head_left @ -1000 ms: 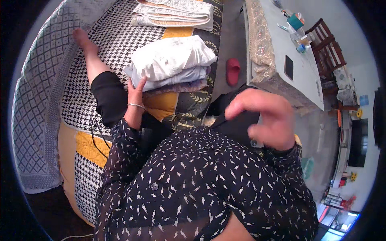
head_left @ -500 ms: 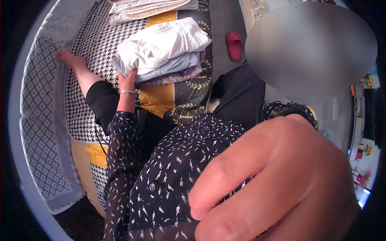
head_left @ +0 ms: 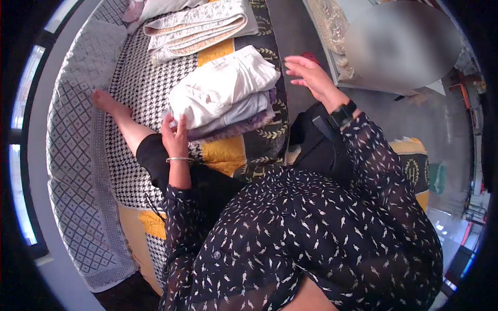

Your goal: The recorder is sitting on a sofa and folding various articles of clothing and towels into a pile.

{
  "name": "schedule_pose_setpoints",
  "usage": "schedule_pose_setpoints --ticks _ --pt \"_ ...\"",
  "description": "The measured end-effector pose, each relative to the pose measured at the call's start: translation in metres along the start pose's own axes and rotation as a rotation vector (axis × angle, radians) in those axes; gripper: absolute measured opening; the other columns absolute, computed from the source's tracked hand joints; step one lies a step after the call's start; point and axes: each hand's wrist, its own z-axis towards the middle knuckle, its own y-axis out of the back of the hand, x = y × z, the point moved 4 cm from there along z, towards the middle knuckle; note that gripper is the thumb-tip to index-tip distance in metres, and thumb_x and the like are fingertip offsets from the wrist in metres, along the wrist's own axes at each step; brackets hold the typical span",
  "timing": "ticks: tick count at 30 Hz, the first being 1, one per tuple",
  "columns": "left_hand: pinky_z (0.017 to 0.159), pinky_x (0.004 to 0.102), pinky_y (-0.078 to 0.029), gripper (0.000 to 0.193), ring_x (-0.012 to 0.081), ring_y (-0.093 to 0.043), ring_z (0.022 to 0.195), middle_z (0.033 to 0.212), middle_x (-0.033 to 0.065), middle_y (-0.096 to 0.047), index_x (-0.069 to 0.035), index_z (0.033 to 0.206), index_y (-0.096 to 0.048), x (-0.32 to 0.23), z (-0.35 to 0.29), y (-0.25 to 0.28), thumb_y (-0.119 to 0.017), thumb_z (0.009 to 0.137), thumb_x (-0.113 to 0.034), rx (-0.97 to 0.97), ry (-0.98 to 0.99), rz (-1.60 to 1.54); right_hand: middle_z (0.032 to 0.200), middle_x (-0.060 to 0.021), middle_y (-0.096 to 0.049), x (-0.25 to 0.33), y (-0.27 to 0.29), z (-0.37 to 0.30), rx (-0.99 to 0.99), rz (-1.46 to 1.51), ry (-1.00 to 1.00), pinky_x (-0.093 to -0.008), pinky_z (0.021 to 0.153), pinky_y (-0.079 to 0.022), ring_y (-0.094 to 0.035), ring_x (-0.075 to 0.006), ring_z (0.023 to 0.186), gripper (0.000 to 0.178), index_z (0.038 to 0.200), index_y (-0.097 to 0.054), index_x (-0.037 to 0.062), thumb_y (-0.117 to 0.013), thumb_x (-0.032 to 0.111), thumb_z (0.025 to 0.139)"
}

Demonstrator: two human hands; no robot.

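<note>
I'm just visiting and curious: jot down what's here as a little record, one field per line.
Left hand: touching the clothes stack's near left corner; grip unclear
Right hand: raised right of the stack, apart from it, fingers extended, apparently empty
Stack, top down: white garment, pale garment, purple patterned cloth
Beyond the stack: folded pale quilted textile
Underneath: patterned cover with houndstooth and yellow panels
Worn: silver bracelet left, dark watch right
</note>
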Motion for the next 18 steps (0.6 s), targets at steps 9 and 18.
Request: schedule_pose_setpoints --ticks 9,18 --pt "0.033 0.0271 -0.029 0.06 0.0126 -0.044 0.038 0.066 0.0039 -0.056 -0.002 0.089 -0.06 0.035 0.062 -0.024 -0.068 0.076 -0.06 0.35 0.485 -0.09 0.109 0.0018 -0.061 -0.062 -0.022 0.064 0.157 0.271 -0.27 -0.0314 0.087 -0.042 -0.054 -0.0121 0.097 0.046 0.117 -0.061 0.0144 -0.07 0.045 0.084" --pt "0.063 0.0284 -0.05 0.036 0.017 -0.063 0.074 0.093 0.0067 -0.067 0.001 0.111 -0.06 0.008 0.057 -0.028 -0.068 0.084 -0.021 0.341 0.483 -0.225 0.108 -0.0069 -0.067 -0.047 -0.045 0.098 0.112 0.201 -0.051 -0.0293 0.085 -0.049 -0.063 -0.0167 0.098 0.037 0.114 -0.062 -0.0015 -0.072 0.017 0.083"
